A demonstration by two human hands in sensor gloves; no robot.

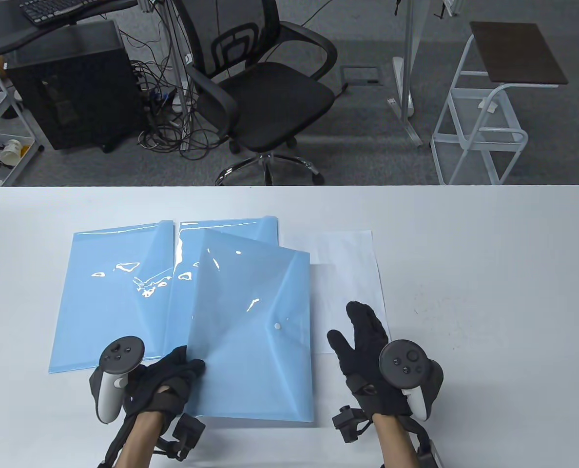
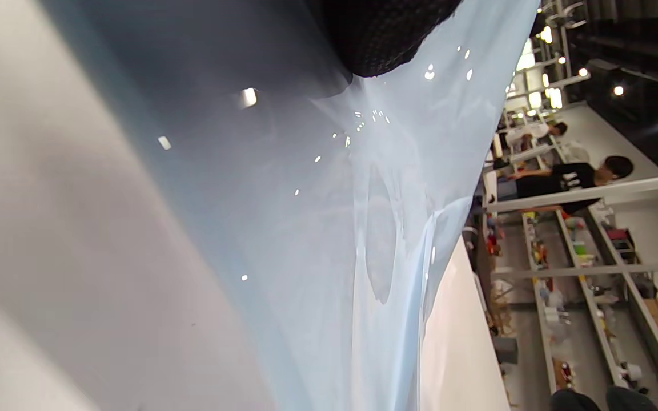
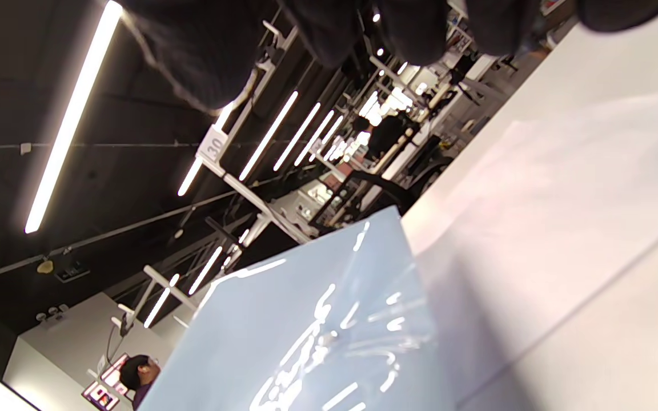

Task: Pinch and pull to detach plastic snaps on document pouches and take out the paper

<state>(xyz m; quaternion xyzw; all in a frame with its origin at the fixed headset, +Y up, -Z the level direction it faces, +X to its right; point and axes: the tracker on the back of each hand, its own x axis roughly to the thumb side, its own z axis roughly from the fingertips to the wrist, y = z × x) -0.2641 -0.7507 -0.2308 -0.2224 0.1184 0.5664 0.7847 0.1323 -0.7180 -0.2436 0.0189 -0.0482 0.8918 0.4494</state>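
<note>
Between your two hands lies the top document pouch point(image 1: 253, 331), a translucent blue one. Your left hand point(image 1: 172, 373) grips its near left edge, with the thumb lying on top of the plastic and the other fingers hidden below it. In the table view the far part of this pouch seems to be a little raised above the others, but how high you cannot tell. Its white snap point(image 1: 277, 326) sits on the flap tip, closer to your right hand than to your left, and the flap looks closed over it.

Beyond your left hand, two more blue pouches point(image 1: 119, 287) lie flat on the white table point(image 1: 489, 273), side by side and partly under the held one. In the left wrist view the plastic point(image 2: 334, 228) fills the middle, and one gloved fingertip point(image 2: 386, 40) presses on it at the top edge.

Your right hand point(image 1: 367, 348) is open with the fingers stretched and spread, and it holds nothing. It is over the near part of the white paper sheets point(image 1: 350, 287), which lie on the table just beside the pouch's right edge; whether the fingers touch the paper is not clear. The two hands are well apart.
</note>
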